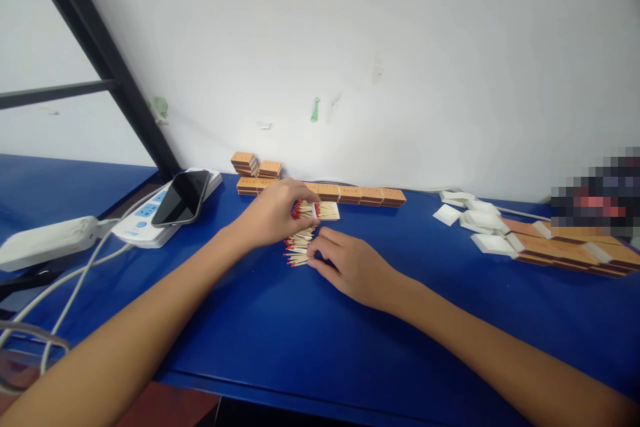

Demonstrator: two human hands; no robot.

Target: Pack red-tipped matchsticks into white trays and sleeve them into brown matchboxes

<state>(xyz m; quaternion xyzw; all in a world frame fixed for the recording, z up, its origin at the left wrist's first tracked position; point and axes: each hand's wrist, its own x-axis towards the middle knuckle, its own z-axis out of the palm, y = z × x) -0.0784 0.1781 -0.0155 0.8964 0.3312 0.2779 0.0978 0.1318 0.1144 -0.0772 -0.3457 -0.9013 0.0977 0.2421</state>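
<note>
A big blue table point(310, 340) sits by a white wall point(350, 47). On the left side of the table lies a white power strip point(150, 217) with a black phone point(183, 197) on top of it. A row of orange matchboxes point(350, 195) runs along the wall, with a few more stacked up at its left end. Off to the right lie white trays point(475, 220) and more orange sleeves point(565, 247).

In the middle, the left hand point(273, 213) pinches a white tray of matches point(325, 211) between thumb and fingers, red heads showing. Just below it is a small pile of loose matches point(299, 248) on the table. The right hand point(353, 265) is curled, and its fingertips touch the right edge of that pile.
</note>
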